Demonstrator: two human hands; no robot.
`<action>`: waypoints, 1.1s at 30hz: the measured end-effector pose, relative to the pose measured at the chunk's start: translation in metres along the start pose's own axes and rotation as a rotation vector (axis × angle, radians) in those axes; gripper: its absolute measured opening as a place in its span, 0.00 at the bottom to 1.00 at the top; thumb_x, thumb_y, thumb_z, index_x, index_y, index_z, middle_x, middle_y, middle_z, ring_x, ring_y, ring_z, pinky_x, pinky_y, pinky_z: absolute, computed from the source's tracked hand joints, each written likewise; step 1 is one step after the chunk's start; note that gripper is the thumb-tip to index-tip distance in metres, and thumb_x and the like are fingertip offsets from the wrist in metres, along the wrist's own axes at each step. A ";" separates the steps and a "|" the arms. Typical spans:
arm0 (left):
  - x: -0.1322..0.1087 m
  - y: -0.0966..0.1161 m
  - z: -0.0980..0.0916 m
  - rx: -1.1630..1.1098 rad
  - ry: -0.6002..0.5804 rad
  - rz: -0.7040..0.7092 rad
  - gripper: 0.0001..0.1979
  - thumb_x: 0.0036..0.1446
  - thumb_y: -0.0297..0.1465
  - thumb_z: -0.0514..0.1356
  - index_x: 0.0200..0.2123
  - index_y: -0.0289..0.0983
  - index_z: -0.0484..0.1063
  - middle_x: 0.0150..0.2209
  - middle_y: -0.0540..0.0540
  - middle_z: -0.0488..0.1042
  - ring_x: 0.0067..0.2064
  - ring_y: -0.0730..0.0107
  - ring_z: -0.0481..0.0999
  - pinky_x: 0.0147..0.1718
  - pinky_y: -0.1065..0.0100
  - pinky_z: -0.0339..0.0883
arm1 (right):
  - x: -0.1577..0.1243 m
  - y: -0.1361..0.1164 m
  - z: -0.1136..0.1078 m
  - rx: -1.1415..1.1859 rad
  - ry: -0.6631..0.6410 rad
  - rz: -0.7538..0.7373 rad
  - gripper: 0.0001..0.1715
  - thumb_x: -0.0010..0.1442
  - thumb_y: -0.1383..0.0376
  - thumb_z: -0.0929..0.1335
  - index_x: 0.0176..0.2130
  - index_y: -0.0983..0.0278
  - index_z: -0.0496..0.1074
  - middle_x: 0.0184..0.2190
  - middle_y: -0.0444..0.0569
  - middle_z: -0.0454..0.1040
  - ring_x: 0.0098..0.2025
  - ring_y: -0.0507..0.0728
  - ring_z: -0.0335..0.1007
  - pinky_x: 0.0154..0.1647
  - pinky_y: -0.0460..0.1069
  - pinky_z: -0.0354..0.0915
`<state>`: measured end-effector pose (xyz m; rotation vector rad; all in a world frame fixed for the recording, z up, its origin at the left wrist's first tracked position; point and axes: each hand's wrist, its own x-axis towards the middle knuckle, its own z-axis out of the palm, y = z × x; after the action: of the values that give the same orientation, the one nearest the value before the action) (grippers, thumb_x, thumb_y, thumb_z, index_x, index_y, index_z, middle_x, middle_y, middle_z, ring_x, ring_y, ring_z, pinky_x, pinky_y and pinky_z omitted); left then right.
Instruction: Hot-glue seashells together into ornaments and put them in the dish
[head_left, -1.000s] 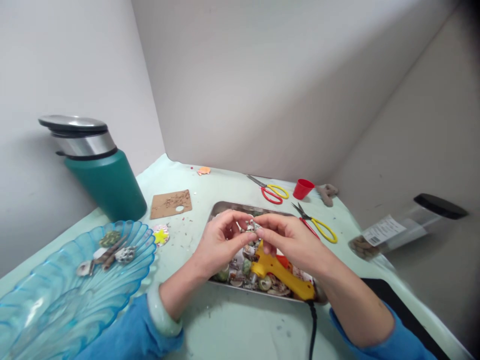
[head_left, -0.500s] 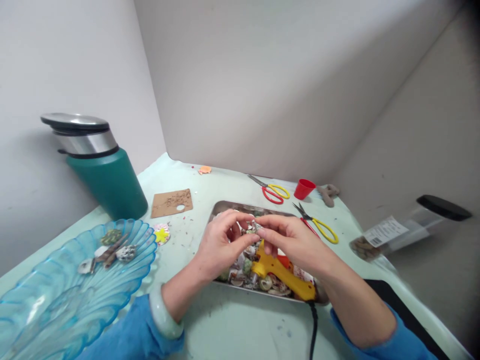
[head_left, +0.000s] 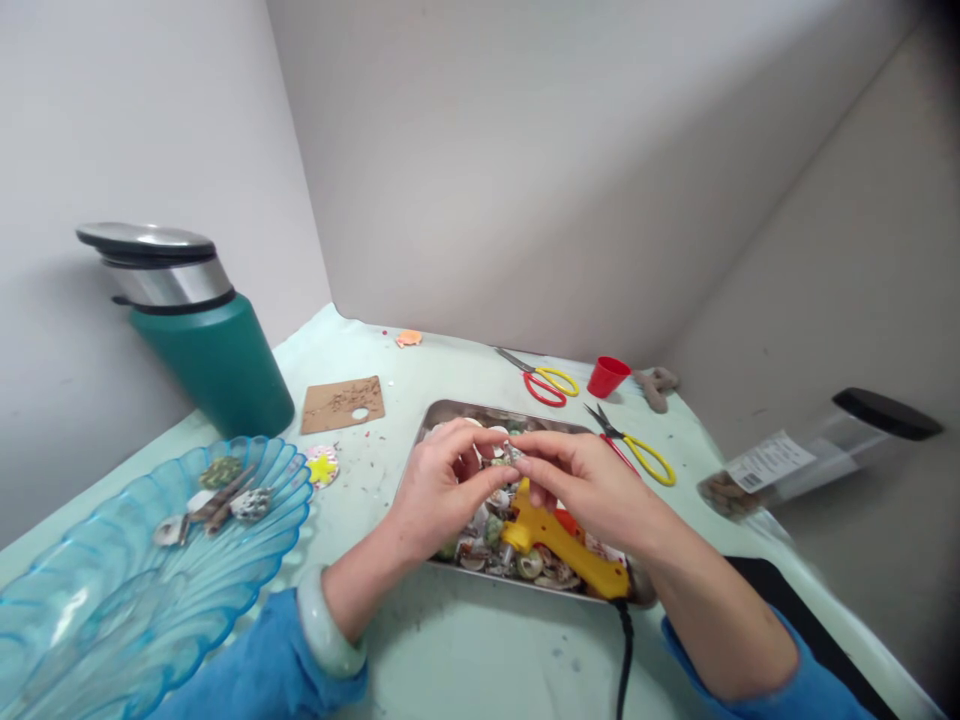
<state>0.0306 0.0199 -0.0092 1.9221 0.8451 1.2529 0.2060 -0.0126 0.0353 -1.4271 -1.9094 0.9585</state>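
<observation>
Over a metal tray (head_left: 442,410), my left hand (head_left: 452,487) and my right hand (head_left: 581,478) meet at the fingertips. Between them they pinch a small greyish-white piece (head_left: 512,453), mostly covered by the fingers, so its kind is unclear. Shells and stones (head_left: 491,530) fill the tray beneath. A yellow glue gun (head_left: 570,553) lies on top of them below my right hand, its black cord running off the front of the tray.
A blue scalloped dish (head_left: 150,590) with a few shells and driftwood stands left, before a green bottle (head_left: 217,360). Brown card (head_left: 337,405) lies behind. Two scissors (head_left: 555,382), a red cup (head_left: 608,377) and a clear jar (head_left: 810,455) sit back and right.
Almost nothing differs. Both hands keep the same pinch over the tray, and the whole view has shifted very slightly.
</observation>
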 end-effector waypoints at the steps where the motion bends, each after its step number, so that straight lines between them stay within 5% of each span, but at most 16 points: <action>1: 0.000 0.000 0.000 -0.001 0.000 -0.001 0.13 0.52 0.36 0.64 0.40 0.37 0.75 0.30 0.48 0.69 0.27 0.74 0.67 0.26 0.71 0.63 | 0.000 0.001 0.000 -0.019 0.002 -0.004 0.12 0.63 0.64 0.61 0.35 0.61 0.73 0.22 0.42 0.70 0.25 0.51 0.66 0.27 0.45 0.61; 16: -0.001 -0.001 0.000 -0.024 -0.004 -0.018 0.12 0.52 0.36 0.64 0.40 0.37 0.75 0.29 0.49 0.68 0.28 0.74 0.67 0.27 0.71 0.63 | -0.004 -0.006 0.002 -0.269 0.073 -0.088 0.13 0.63 0.67 0.60 0.33 0.60 0.72 0.20 0.41 0.67 0.22 0.50 0.60 0.23 0.45 0.54; 25: 0.000 0.001 0.000 -0.046 0.012 -0.042 0.14 0.54 0.36 0.63 0.42 0.36 0.75 0.29 0.48 0.69 0.29 0.73 0.68 0.27 0.71 0.64 | -0.004 -0.004 0.000 -0.195 0.105 -0.046 0.14 0.61 0.65 0.64 0.46 0.57 0.71 0.29 0.41 0.75 0.26 0.51 0.68 0.29 0.45 0.60; 33: -0.001 0.000 0.000 -0.039 0.019 -0.048 0.14 0.52 0.37 0.64 0.41 0.36 0.75 0.31 0.48 0.69 0.29 0.73 0.68 0.27 0.71 0.64 | -0.003 -0.005 0.000 -0.191 0.094 -0.055 0.11 0.62 0.65 0.63 0.44 0.58 0.72 0.30 0.42 0.75 0.25 0.50 0.66 0.27 0.45 0.59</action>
<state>0.0308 0.0194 -0.0099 1.8512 0.8660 1.2520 0.2042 -0.0165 0.0395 -1.4902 -2.0022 0.6868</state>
